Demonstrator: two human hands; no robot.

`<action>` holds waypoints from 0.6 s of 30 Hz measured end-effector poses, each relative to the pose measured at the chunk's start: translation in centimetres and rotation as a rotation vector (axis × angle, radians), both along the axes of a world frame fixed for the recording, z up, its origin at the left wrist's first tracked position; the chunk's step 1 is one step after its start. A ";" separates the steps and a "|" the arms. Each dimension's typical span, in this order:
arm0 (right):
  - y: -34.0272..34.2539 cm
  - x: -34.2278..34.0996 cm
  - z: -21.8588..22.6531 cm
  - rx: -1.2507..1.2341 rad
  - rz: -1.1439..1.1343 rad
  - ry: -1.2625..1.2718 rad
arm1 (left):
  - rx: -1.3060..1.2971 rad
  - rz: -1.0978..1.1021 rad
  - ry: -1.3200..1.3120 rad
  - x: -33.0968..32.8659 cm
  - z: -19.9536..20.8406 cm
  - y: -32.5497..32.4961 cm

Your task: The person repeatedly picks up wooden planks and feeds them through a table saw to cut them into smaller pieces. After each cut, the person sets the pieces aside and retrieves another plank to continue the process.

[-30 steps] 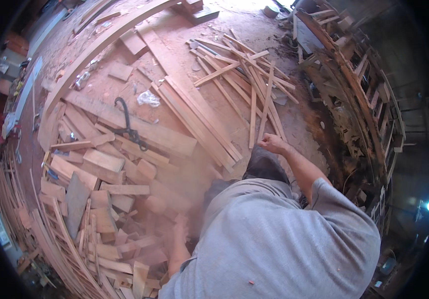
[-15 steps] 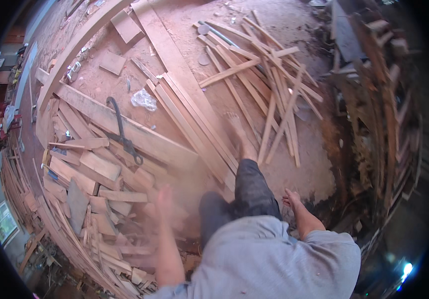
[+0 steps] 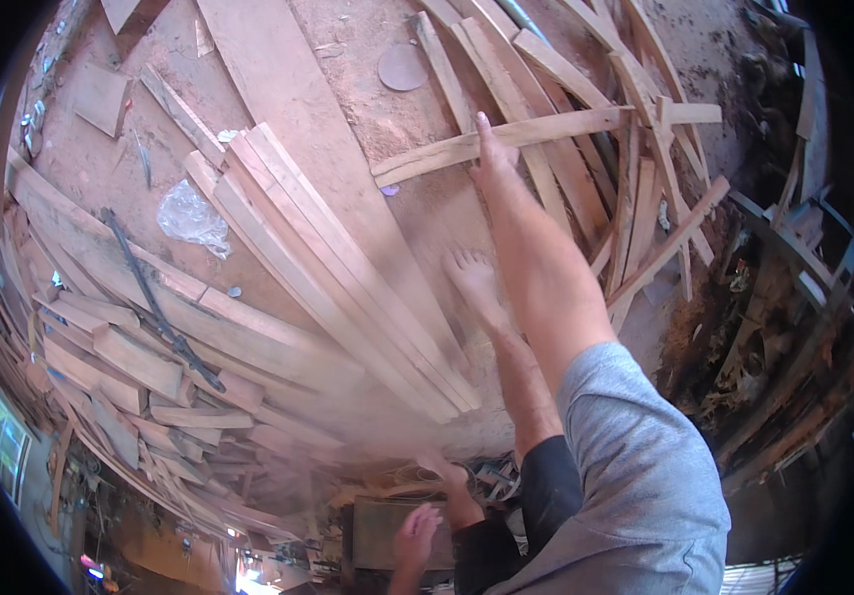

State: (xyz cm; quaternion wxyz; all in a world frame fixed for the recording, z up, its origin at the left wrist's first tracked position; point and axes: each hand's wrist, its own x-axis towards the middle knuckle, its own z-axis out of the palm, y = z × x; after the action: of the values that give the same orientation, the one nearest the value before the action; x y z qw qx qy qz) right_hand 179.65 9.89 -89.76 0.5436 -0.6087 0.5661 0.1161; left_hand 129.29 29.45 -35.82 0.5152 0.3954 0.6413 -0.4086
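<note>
My right hand (image 3: 494, 159), its arm stretched forward, is on a pale wooden strip (image 3: 566, 127) that lies crosswise over a loose heap of strips. One digit shows over the strip's far edge; the other fingers are mostly hidden, but the hand looks closed around the wood. Low in the picture, my left hand (image 3: 417, 535) hangs beside my knee, loosely open and holding nothing. Left of my bare foot (image 3: 472, 278), several long squared timbers (image 3: 318, 258) lie side by side on a wide plank (image 3: 278, 69).
On the left is a pile of cut wood blocks (image 3: 139, 362) with a dark metal bar (image 3: 154, 297) across it. A crumpled clear plastic bag (image 3: 194, 218) and a round disc (image 3: 403, 67) lie on the dusty ground. Dark boards and debris (image 3: 784, 258) line the right side.
My right hand has gone from beside my leg forward to the crosswise strip. My left hand has drawn back from the wood pile. The view has moved lower and closer to the strips.
</note>
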 end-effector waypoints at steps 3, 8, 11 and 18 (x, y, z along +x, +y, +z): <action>4.6 -0.4 2.1 0.123 0.024 0.016 | 0.199 0.135 0.028 3.4 0.1 0.3; -1.9 -4.3 12.8 0.712 -0.171 -0.295 | 0.248 -0.220 -0.120 11.8 0.6 1.2; -2.8 -5.8 18.8 0.682 -0.184 -0.249 | 0.396 -0.751 -0.417 21.2 2.1 2.0; -3.6 -11.1 35.9 0.933 -0.101 -0.221 | 0.530 -1.449 -0.808 40.1 1.5 1.9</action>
State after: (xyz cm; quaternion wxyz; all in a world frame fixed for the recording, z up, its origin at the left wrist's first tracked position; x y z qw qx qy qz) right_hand 168.55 6.29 -53.83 0.8206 -0.2801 0.4213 0.2659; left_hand 169.37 31.32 -34.33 0.2073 0.9278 0.0740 -0.3014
